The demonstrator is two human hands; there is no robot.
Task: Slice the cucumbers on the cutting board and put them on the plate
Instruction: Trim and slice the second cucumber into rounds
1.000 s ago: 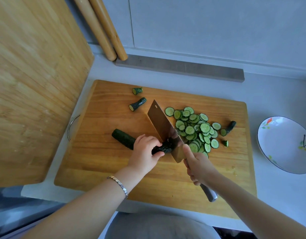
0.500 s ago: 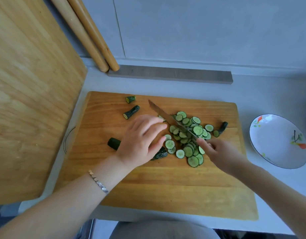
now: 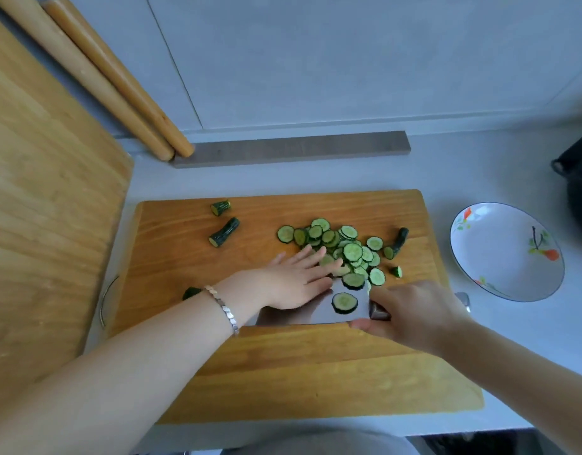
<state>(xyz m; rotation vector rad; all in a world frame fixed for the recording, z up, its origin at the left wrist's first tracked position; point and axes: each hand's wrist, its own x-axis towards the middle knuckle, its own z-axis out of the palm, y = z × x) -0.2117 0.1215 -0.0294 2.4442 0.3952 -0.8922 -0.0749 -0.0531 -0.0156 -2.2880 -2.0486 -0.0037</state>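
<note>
Upright a second ago, the cleaver (image 3: 302, 312) lies flat, gripped by the right hand (image 3: 414, 313), while the flat left hand (image 3: 292, 280) pushes mid-board slices (image 3: 352, 251) onto it; the plate (image 3: 499, 261) off the cutting board's (image 3: 283, 366) right edge holds none.

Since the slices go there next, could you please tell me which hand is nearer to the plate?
Right. The right hand holds the knife just left of the plate; the left hand lies further left, flat on the cucumber slices.
</note>
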